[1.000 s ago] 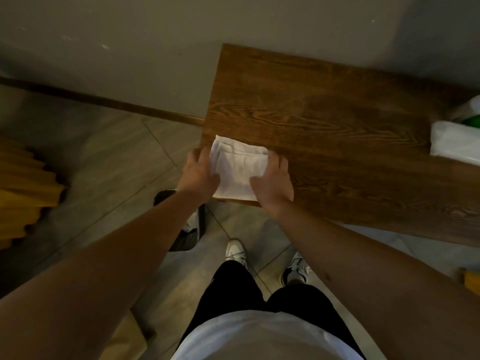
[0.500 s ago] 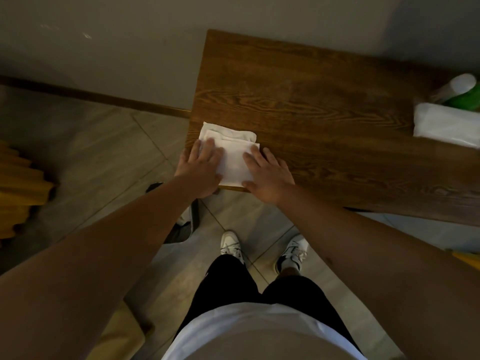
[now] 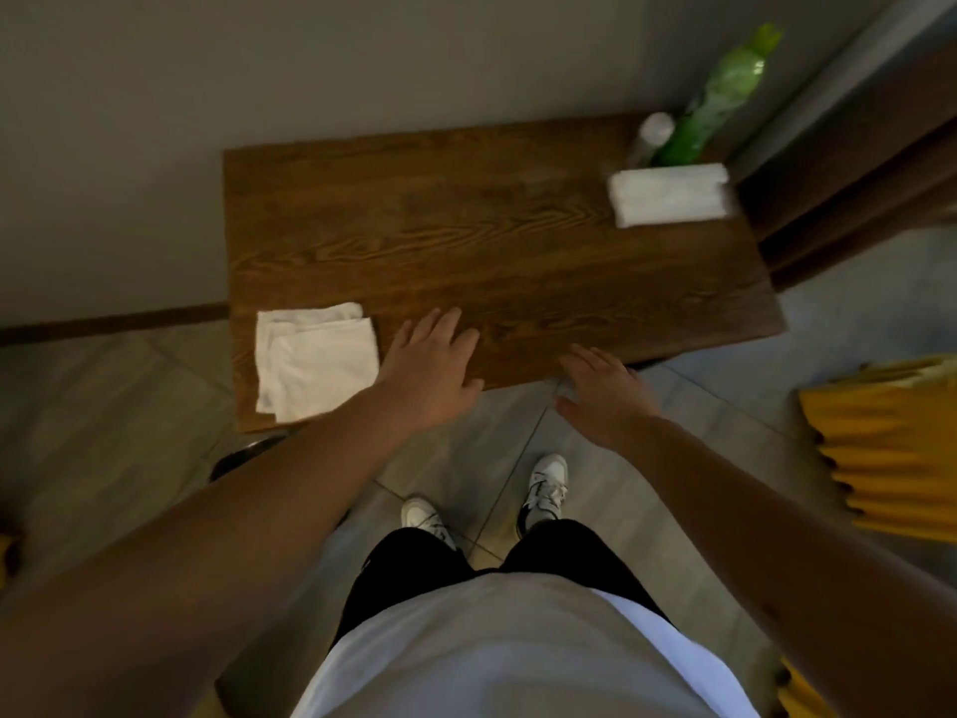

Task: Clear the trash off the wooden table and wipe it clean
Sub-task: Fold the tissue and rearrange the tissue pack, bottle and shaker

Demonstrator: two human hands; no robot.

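A folded white cloth (image 3: 316, 360) lies flat on the near left corner of the wooden table (image 3: 466, 251). My left hand (image 3: 432, 362) hovers open over the table's front edge, just right of the cloth and apart from it. My right hand (image 3: 603, 393) is open too, fingers spread, at the front edge further right, mostly over the floor. Neither hand holds anything.
A white tissue pack (image 3: 668, 194) sits at the table's far right, with a green bottle (image 3: 717, 101) and a small pale bottle (image 3: 652, 134) behind it by the wall. A dark bin (image 3: 243, 456) shows under the left corner. Yellow slatted furniture (image 3: 890, 453) stands on the right.
Both hands have let go of the cloth and moved right along the front edge. The cloth stays folded on the left corner. The view has swung right, showing the whole table.
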